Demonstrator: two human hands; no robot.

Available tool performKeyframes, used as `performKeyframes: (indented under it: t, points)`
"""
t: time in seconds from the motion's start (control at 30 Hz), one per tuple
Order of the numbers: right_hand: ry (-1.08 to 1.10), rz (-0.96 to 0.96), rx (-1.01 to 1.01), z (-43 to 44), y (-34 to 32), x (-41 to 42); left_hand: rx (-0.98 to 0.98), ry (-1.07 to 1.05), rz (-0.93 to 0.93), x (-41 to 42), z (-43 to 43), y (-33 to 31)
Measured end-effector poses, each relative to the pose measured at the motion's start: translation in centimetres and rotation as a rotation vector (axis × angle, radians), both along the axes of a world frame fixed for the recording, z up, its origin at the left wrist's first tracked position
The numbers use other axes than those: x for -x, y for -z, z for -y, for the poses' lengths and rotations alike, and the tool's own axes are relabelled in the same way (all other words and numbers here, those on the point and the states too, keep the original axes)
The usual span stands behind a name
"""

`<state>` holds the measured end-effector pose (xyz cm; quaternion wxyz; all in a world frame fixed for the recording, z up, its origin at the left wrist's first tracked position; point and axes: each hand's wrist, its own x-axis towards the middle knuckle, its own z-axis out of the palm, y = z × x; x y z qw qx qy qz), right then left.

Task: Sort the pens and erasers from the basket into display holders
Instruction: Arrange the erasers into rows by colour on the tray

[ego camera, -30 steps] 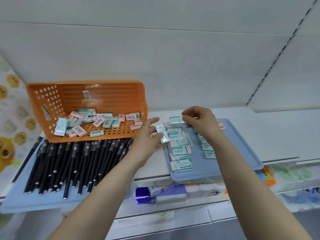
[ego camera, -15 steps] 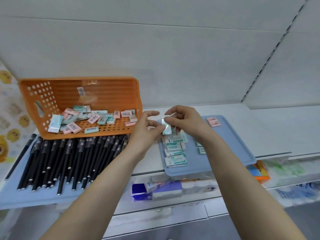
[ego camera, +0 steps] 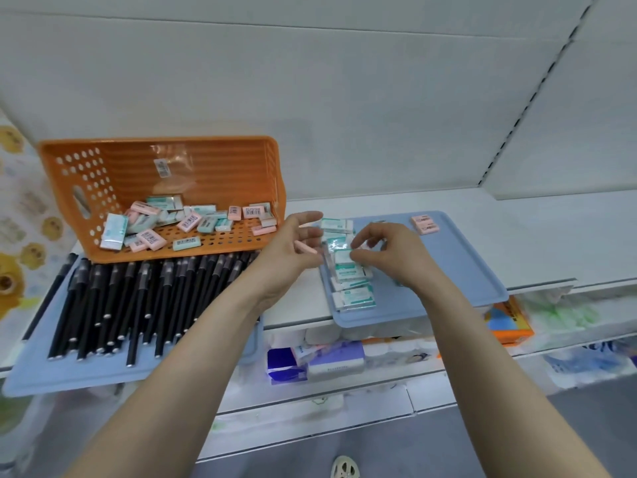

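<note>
An orange basket (ego camera: pixel 158 141) lies tipped on its side at the left, with several pink and green erasers (ego camera: pixel 186 222) inside. In front of it, black pens (ego camera: pixel 138 298) lie in a row on a blue tray (ego camera: pixel 69 377). A second blue tray (ego camera: pixel 458 270) to the right carries a row of green erasers (ego camera: pixel 356 294) and two pink erasers (ego camera: pixel 425 224) at its far corner. My right hand (ego camera: pixel 396 260) pinches a green eraser (ego camera: pixel 341 257) over the far part of that row. My left hand (ego camera: pixel 286 260), just left of the row, holds a pink eraser (ego camera: pixel 306 249) in its fingers.
The trays sit on a white shelf (ego camera: pixel 517 236) with a white back wall. Below the shelf edge, a lower level holds packaged goods (ego camera: pixel 331 360) and an orange box (ego camera: pixel 510 322). A patterned panel stands at the far left.
The green eraser passed from my left hand to my right. My right hand has lowered it onto the row on the right tray. My left hand stays beside the row.
</note>
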<state>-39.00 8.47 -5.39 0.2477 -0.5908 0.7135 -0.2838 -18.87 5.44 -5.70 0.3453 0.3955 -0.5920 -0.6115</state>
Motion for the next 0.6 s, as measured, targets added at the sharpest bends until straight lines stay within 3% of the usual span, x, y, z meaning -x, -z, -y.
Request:
performKeyframes:
  t: [0.1,0.2,0.3,0.43,0.6]
  points:
    - [0.019,-0.060,0.157,-0.4,-0.4,-1.0,0.145,0.075,0.089,0.2,-0.2,0.6]
    - [-0.066,0.310,0.109,-1.0,-1.5,-2.6,0.317,0.042,0.153,1.6,-0.2,0.7]
    - [-0.117,0.318,0.076,-1.0,-1.3,-3.1,0.395,0.049,0.165,2.9,0.1,0.4]
    - [0.068,0.446,0.153,-0.7,-1.0,0.4,0.515,0.049,0.266,3.7,0.8,0.4]
    - [0.248,0.763,0.165,-1.1,-0.6,7.6,0.683,0.027,0.443,5.7,2.2,-0.2]
